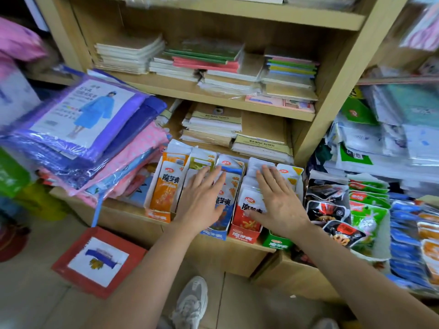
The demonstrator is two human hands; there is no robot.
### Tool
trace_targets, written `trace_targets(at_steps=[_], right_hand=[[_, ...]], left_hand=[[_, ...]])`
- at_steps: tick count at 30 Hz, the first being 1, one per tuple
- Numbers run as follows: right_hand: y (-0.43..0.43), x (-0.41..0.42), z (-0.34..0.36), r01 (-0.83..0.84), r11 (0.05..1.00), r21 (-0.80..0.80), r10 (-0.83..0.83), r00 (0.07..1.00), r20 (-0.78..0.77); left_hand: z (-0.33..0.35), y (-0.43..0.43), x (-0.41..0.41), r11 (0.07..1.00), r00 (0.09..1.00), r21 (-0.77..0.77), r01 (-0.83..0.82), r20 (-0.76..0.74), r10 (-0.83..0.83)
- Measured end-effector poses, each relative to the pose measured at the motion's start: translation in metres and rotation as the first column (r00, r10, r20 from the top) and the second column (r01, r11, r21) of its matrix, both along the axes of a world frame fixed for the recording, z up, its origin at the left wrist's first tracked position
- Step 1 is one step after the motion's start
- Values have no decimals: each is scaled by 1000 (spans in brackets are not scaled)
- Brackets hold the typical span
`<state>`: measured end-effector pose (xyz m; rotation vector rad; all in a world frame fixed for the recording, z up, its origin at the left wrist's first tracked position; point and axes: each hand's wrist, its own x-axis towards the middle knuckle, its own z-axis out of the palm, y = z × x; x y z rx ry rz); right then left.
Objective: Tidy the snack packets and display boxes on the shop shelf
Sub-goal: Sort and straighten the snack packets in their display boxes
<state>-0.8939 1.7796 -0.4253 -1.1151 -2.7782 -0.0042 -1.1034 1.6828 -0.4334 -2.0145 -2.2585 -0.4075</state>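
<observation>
Forearms lead to two flat palms, each grip wide and holding nothing: our left hand presses snack packets just left of the red box, our right hand those inside it. Pushed unevenly, we judge, boxes overhanging the shelf edge could tip off.

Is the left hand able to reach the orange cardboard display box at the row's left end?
Probably yes: the left hand lies flat on snack packets right beside the orange cardboard display box, and nothing stands between them.
</observation>
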Motion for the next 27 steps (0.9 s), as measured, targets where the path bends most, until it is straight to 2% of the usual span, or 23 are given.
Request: trace_targets(at_steps=[3, 11, 17, 23, 27], right_hand=[[7, 1, 2, -41, 999, -3, 41, 999, -17], [12, 3, 8, -134, 989, -55, 129, 988, -90], [12, 3, 11, -129, 987, -93, 122, 989, -80], [9, 3, 14, -140, 984, -111, 126, 984, -122], [9, 2, 18, -125, 985, -119, 115, 990, -88]], left_hand=[[-8, 14, 8, 996, 1000, -84, -15, -23, 13], [-8, 34, 11, 992, 993, -59, -111, 19, 112], [-1, 44, 16, 989, 990, -73, -132, 30, 135], [-4, 47, 9, 994, 996, -84, -73, 46, 77], [-2, 40, 1, 994, 997, -109, 9, 78, -1]])
